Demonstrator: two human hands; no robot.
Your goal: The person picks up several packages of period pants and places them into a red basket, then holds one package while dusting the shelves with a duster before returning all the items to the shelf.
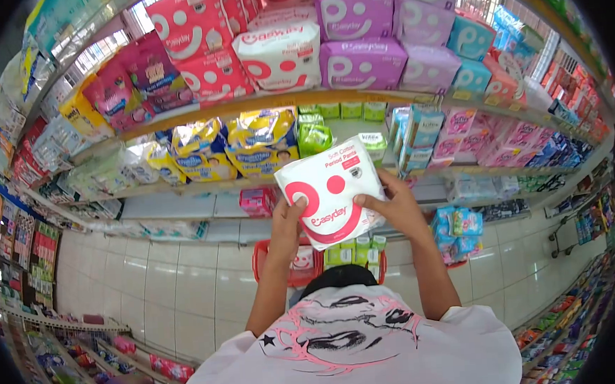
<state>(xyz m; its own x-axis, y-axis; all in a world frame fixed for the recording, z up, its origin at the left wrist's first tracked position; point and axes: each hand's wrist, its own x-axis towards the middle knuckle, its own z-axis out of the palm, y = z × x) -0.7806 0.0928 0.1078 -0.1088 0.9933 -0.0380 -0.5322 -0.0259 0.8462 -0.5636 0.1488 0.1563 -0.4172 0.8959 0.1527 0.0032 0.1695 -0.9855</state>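
Between my two hands is a white and red pack of period pants [334,185], its printed front turned up towards me and slightly tilted. My left hand [289,217] grips its left edge, thumb on the front face. On the right side my right hand [391,204] holds it the same way, thumb pressed near the printed smile; the fingers behind the pack are hidden. Beyond it, on the upper shelf, stands a similar white pack [278,58] beside red packs [192,30] and purple packs [361,62].
Red baskets [259,265] on the tiled floor [185,270] below me hold a white-red pack and several green packs [353,251]. Blue packs [457,228] stand at right. The lower shelf has yellow-blue packs [259,142] and pink packs [458,130]. A trolley [564,236] is far right.
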